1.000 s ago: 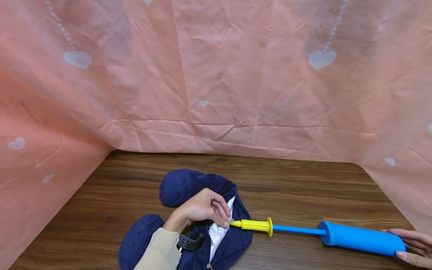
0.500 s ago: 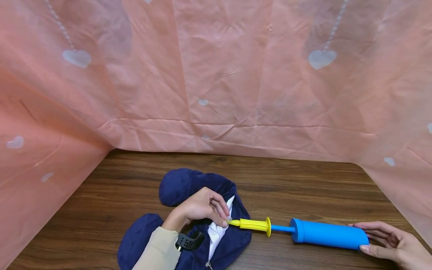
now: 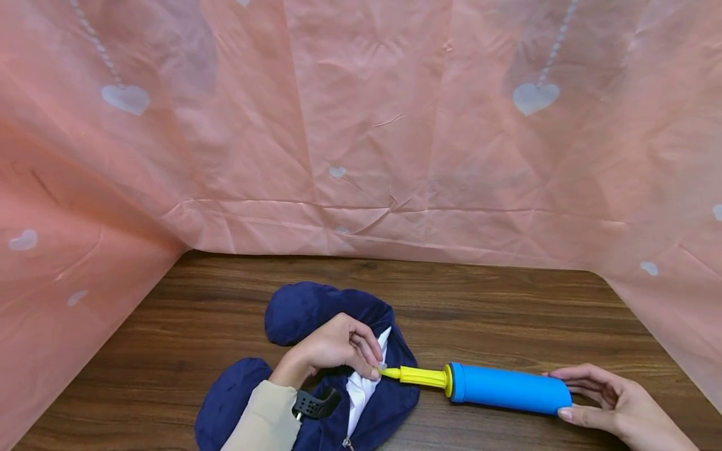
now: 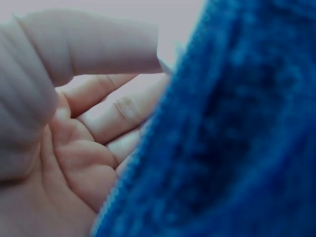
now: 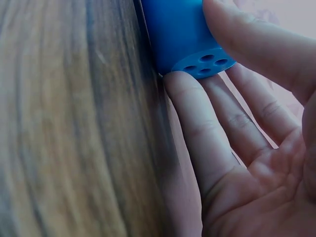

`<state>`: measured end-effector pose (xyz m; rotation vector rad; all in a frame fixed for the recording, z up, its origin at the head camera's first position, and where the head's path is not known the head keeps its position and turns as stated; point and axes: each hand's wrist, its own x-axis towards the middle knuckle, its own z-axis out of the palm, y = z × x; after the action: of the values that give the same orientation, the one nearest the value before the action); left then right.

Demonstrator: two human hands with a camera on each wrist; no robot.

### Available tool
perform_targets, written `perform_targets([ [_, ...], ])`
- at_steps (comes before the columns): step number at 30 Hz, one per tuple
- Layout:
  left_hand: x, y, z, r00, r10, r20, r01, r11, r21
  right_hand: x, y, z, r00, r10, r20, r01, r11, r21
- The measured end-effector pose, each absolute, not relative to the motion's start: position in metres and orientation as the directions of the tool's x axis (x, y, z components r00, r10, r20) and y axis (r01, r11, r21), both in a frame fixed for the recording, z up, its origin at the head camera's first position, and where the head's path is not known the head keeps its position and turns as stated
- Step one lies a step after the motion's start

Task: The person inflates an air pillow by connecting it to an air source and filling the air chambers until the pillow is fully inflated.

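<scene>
A navy plush U-shaped neck pillow (image 3: 299, 310) lies on the table, its zip open over a white inner lining (image 3: 360, 391). My left hand (image 3: 341, 346) reaches across it and pinches the small clear valve at the tip of a yellow pump nozzle (image 3: 422, 376). In the left wrist view, blurred pillow cover (image 4: 237, 123) hides the fingertips. My right hand (image 3: 609, 401) grips the far end of the blue hand pump (image 3: 510, 388) between thumb and fingers. The barrel sits right against the yellow flange, hiding the rod. Several holes show in the barrel's end (image 5: 202, 63).
Dark wood-grain tabletop (image 3: 496, 307) lies under everything. Pink cloth with white hearts (image 3: 366, 125) hangs at the back and both sides. A metal zip pull (image 3: 347, 443) is near the front edge of view, and a black strap (image 3: 317, 404) circles the left wrist.
My right hand has pushed the blue barrel leftward along its rod up to the yellow flange, covering the rod. My left hand and the pillow have stayed nearly still.
</scene>
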<state>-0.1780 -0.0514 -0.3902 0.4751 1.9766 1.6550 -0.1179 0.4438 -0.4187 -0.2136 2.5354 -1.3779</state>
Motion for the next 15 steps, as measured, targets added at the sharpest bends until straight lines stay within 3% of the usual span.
perform_targets([
  [8,-0.179,-0.050,-0.391,-0.808,0.568,-0.158,-0.051,0.199,0.979,-0.120,0.447,-0.416,-0.953,-0.188,-0.236,0.088,0.573,-0.814],
  [15,-0.178,-0.050,-0.391,-0.807,0.570,-0.155,-0.048,0.197,0.979,-0.121,0.472,-0.415,-0.964,-0.134,-0.229,0.099,0.621,-0.778],
])
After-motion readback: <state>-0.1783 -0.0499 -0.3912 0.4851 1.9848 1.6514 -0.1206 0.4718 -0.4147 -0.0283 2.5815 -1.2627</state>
